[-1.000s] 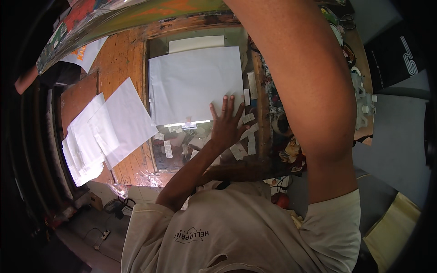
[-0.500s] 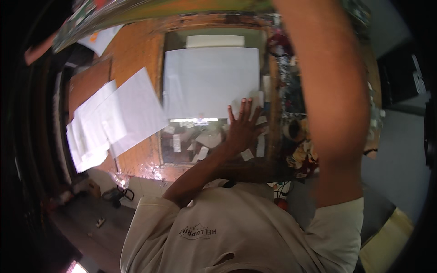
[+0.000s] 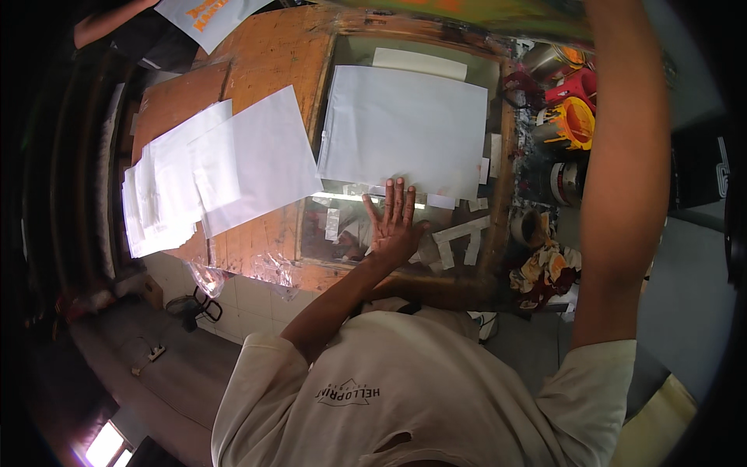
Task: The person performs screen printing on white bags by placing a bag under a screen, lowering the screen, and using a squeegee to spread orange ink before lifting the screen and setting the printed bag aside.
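Observation:
My left hand [image 3: 395, 229] is spread palm down, its fingertips on the near edge of a smooth white sheet [image 3: 405, 128]. That sheet lies on a glass panel [image 3: 366, 241] set into a wooden table. My right forearm [image 3: 626, 156] reaches up past the top edge of the view, so my right hand is out of sight. Close to that arm, a greenish raised panel [image 3: 498, 19] crosses the top of the picture. A pale strip [image 3: 420, 62] lies beyond the sheet's far edge.
To the left lies a fanned stack of white sheets [image 3: 175, 179]. On the right are an orange-smeared tub [image 3: 576, 123], a red container [image 3: 576, 87], other cans and crumpled stained rags [image 3: 545, 268]. At the far left, another person's arm [image 3: 113, 23] is near a sheet with orange print [image 3: 206, 19].
My left hand has slid from the sheet's near right corner leftward along its near edge. The raised panel shows less at the top. My view has shifted, revealing more paint containers.

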Demonstrator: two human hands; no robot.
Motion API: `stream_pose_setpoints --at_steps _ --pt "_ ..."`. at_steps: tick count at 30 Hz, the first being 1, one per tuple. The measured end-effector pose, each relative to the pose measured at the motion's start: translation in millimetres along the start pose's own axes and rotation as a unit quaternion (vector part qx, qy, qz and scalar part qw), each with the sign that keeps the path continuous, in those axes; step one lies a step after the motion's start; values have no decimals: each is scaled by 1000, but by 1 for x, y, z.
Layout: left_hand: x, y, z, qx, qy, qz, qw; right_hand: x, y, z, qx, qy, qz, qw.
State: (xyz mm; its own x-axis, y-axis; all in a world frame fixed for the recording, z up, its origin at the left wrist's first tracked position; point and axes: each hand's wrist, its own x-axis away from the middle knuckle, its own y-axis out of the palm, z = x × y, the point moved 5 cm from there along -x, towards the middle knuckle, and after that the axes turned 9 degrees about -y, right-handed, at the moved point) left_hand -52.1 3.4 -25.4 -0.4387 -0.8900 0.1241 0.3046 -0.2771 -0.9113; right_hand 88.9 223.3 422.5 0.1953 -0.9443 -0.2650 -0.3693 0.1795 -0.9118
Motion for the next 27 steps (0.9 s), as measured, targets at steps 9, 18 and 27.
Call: stream_pose_setpoints --at_steps 9,18,27 --pt "4 -2 -4 -4 1 -8 1000 7 5 10 -23 -9 -26 999" --pt "5 -7 -2 4 17 12 1000 25 4 -2 -29 -29 21 999" --pt "23 -167 2 605 -18 44 795 139 114 -35 120 -101 176 972"
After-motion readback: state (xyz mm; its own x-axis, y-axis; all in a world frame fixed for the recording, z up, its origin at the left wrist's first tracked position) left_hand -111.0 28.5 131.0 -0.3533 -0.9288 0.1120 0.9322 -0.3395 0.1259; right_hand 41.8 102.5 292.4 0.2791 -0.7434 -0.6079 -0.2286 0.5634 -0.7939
